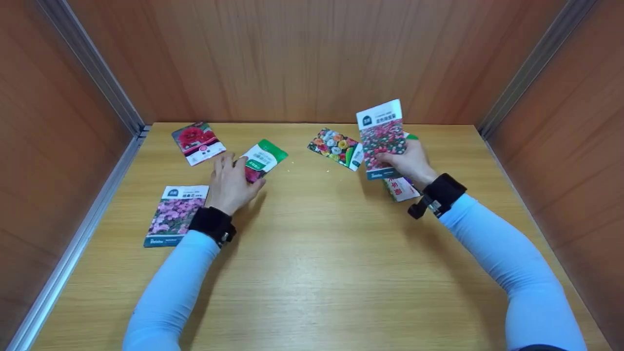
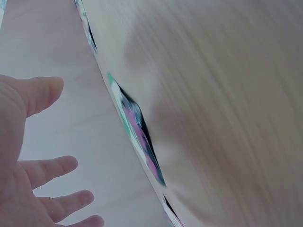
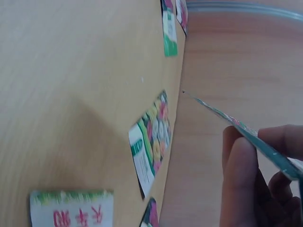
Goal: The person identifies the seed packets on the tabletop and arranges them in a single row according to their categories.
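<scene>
My right hand pinches a seed packet with small pink and red flowers on it, raised above the table. Edge-on, the same packet shows between thumb and fingers in the right wrist view. My left hand hovers with its fingers spread, beside a seed packet with a green end. In the left wrist view that packet lies on the table, apart from the fingers. Below my right hand lies a packet with red lettering, partly hidden.
A red-flower packet lies at the back left, a pink-flower packet nearer on the left. Right of the middle lies a packet with many-coloured blooms. Wooden panels enclose the table's back and sides.
</scene>
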`<state>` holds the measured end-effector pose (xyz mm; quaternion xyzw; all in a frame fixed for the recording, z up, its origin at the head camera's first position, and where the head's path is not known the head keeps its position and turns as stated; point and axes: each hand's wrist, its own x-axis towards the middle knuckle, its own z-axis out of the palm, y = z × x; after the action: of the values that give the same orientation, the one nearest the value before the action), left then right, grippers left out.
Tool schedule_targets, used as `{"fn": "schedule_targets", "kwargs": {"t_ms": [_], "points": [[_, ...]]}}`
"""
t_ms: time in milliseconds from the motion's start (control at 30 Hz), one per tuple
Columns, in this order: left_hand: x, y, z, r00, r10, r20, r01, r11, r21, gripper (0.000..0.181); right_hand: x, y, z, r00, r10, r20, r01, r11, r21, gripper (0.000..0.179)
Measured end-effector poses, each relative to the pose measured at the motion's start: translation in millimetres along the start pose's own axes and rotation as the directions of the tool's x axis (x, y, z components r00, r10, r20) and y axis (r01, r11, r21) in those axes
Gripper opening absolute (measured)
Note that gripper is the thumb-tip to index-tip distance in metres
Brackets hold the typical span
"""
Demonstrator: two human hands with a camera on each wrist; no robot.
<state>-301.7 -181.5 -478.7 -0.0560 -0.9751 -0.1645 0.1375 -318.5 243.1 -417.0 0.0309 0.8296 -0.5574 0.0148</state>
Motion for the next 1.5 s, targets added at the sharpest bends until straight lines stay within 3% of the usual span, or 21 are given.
{"fn": "schedule_targets", "kwargs": {"t_ms": [400,600,700,900,1000,1133,1233,1333,1400,1500], "points": [[8.1,53.9,18.0,0.993,0.056,0.108,-0.041,0.989,-0.139,0.091,-7.0,-4.7,52.3,0.994,0.040,0.101,-0.039,0.999,-0.015,0.050],[5.7,77.1,32.2,0.985,0.101,0.136,-0.059,0.958,-0.282,0.095,-13.1,-3.2,72.1,0.979,-0.013,0.205,0.003,0.999,0.046,0.047],[4.7,85.7,37.1,0.986,0.123,0.111,-0.063,0.900,-0.432,0.086,-16.4,-2.8,81.3,0.970,-0.051,0.237,0.036,0.997,0.069,0.048],[5.5,100.4,40.2,0.990,0.122,0.071,-0.038,0.710,-0.703,0.070,-21.8,-3.0,97.7,0.943,-0.119,0.310,0.068,0.983,0.172,0.046],[5.7,108.3,36.7,0.989,0.108,0.098,0.014,0.598,-0.801,0.061,-25.1,-4.4,104.9,0.925,-0.145,0.353,0.067,0.972,0.224,0.044],[2.3,118.5,23.7,0.982,0.103,0.158,0.100,0.420,-0.902,0.047,-32.3,-12.4,113.1,0.915,-0.145,0.376,0.050,0.967,0.251,0.043],[-0.6,124.1,16.6,0.976,0.085,0.198,0.157,0.346,-0.925,0.042,-37.0,-16.6,120.0,0.918,-0.138,0.371,0.047,0.969,0.244,0.044],[-1.3,124.8,18.7,0.975,0.052,0.214,0.185,0.332,-0.925,0.042,-36.2,-12.4,129.8,0.919,-0.117,0.376,0.032,0.974,0.224,0.044],[-0.7,123.4,23.7,0.981,0.035,0.192,0.169,0.344,-0.924,0.041,-33.9,-7.2,136.7,0.923,-0.088,0.374,0.013,0.980,0.198,0.045],[-1.4,119.9,31.1,0.991,0.019,0.132,0.113,0.413,-0.904,0.040,-31.0,-0.1,144.9,0.929,-0.044,0.368,-0.013,0.988,0.152,0.047]]}}
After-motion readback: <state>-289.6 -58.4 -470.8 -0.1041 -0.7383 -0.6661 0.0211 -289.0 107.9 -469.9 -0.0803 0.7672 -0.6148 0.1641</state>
